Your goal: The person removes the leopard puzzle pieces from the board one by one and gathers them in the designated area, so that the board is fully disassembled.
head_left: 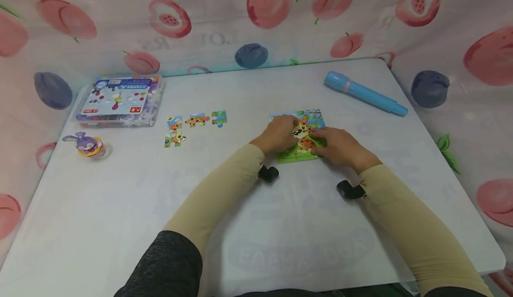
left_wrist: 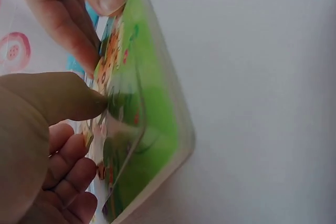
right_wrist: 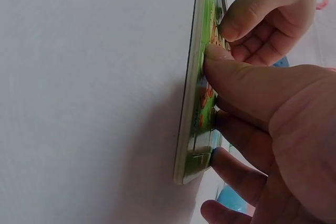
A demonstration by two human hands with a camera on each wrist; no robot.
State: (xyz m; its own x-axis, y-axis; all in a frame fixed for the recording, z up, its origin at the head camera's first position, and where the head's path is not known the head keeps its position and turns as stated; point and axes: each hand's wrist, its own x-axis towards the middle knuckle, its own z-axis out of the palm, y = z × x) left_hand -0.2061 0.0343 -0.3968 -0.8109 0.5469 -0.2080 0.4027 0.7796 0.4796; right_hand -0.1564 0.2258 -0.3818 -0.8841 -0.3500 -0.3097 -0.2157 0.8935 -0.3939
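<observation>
- Head view: here's the puzzle (head_left: 297, 157), right of centre on the white table (head_left: 160, 190), both hands working over its leopard picture.
- Left hand (head_left: 279, 132) bends over the puzzle's left side; right hand (head_left: 340, 145) comes in from the right, fingers spread and clenching nothing.
- Over at left of centre, loose pieces (head_left: 197, 120) sit well apart from the puzzle; farther left, case and toy aren't in the way, nor is the tube at upper right.
- Left wrist view: left thumb meets the puzzle's face mid-left, other fingers curling beneath; whether they grasp a piece, I cannot tell. Right thumb and a finger touch down near the top.
- Right wrist view: right thumb presses the face at upper centre, fingertips resting lower down, no grip. Good bracing, I'd say!
- My call for a clean fit: line up tabs first, steady the board, then press flat and evenly, never forcing corners.
</observation>
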